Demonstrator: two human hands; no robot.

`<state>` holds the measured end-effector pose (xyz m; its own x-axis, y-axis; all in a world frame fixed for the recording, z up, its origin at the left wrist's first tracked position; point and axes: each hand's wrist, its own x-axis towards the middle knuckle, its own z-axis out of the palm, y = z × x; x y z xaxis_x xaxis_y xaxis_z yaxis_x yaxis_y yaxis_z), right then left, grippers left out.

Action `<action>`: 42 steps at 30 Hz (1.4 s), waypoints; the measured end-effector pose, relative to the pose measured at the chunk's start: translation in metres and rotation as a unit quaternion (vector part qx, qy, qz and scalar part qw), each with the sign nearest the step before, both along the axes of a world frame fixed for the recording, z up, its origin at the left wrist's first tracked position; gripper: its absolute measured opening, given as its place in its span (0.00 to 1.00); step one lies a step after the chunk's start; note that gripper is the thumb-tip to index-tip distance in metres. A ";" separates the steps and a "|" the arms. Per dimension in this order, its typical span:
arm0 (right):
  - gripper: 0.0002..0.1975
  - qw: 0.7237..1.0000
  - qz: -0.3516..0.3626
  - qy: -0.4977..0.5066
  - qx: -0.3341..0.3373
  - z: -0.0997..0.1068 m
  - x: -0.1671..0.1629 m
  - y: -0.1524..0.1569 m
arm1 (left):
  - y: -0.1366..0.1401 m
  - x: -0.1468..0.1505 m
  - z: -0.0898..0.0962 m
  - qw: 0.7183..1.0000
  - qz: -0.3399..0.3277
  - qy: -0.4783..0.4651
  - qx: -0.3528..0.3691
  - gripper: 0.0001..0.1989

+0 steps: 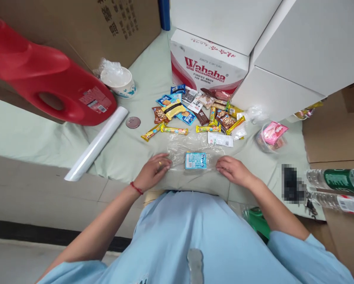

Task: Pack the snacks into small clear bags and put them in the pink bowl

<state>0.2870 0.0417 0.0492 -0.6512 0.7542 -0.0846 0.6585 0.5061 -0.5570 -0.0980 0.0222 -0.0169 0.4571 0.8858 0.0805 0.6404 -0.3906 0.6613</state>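
A sheet of clear plastic film (179, 144) lies on the cloth in front of me, with a small blue snack packet (196, 160) on or inside it; I cannot tell which. At the film's left edge is my left hand (155, 170), its fingers curled and pinching the plastic. My right hand (233, 170) pinches the opposite edge, thumb and fingers together. The packet sits between the two hands, touched by neither. Just beyond the film spreads a pile of wrapped snacks (202, 112), with several yellow-wrapped bars (174, 130) and a white sachet (220, 139) nearest.
To the left are a white roll (96, 144), a red jug (55, 83), a paper tub (119, 82) and a round disc (133, 122). A Wahaha carton (206, 71) stands behind the snacks. On the right are a plastic tub (264, 140) and bottles (336, 179).
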 end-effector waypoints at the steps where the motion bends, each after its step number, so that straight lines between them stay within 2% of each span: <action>1: 0.16 1.000 0.001 -0.002 -0.005 0.001 -0.002 0.012 | 0.008 0.002 0.000 1.000 0.023 0.002 -0.003 0.16; 5: 0.13 0.998 -0.034 -0.002 -0.058 -0.011 -0.008 0.051 | 0.036 0.008 -0.007 0.995 0.096 0.020 0.007 0.15; 8: 0.13 0.994 -0.073 -0.049 -0.069 -0.020 -0.009 0.064 | 0.047 0.006 -0.009 0.989 0.136 0.038 0.044 0.14; 11: 0.14 0.984 -0.106 -0.139 -0.014 -0.016 -0.005 0.067 | 0.042 -0.003 0.004 0.967 0.222 0.051 0.117 0.15; 14: 0.16 0.965 -0.160 -0.198 0.055 -0.002 -0.007 0.073 | 0.018 -0.005 0.028 0.916 0.337 0.061 0.210 0.14; 15: 0.17 0.963 -0.168 -0.201 0.072 0.001 -0.011 0.077 | 0.008 -0.001 0.036 0.906 0.348 0.061 0.234 0.13; 16: 0.16 0.963 -0.163 -0.195 0.085 0.003 -0.016 0.082 | -0.002 0.006 0.043 0.909 0.330 0.058 0.248 0.13; 18: 0.15 0.972 -0.120 -0.172 0.105 0.002 -0.033 0.093 | -0.017 0.029 0.051 0.947 0.215 0.052 0.234 0.17; 20: 0.15 0.978 -0.067 -0.155 0.121 -0.005 -0.053 0.105 | -0.020 0.058 0.051 0.975 0.081 0.063 0.196 0.21; 22: 0.17 0.978 -0.041 -0.155 0.135 -0.016 -0.073 0.114 | -0.015 0.086 0.044 0.982 0.023 0.097 0.158 0.23; 26: 0.23 0.973 -0.047 -0.174 0.143 -0.033 -0.099 0.127 | 0.003 0.118 0.028 0.982 -0.019 0.165 0.089 0.23; 30: 0.09 0.978 -0.063 -0.164 0.109 -0.035 -0.101 0.133 | 0.005 0.122 0.022 0.976 -0.030 0.206 0.062 0.22; 33: 0.07 0.984 -0.040 -0.119 0.125 -0.023 -0.095 0.129 | 0.003 0.120 0.021 0.976 -0.028 0.207 0.063 0.22; 38: 0.11 0.979 0.058 -0.140 0.137 0.010 -0.085 0.092 | 0.004 0.123 0.014 0.981 -0.026 0.177 0.071 0.22; 40: 0.12 0.973 0.087 -0.165 0.139 0.014 -0.084 0.070 | 0.006 0.124 0.011 0.987 -0.025 0.147 0.059 0.21; 42: 0.11 0.971 0.104 -0.169 0.135 0.009 -0.084 0.048 | 0.008 0.124 0.008 0.991 -0.020 0.122 0.042 0.20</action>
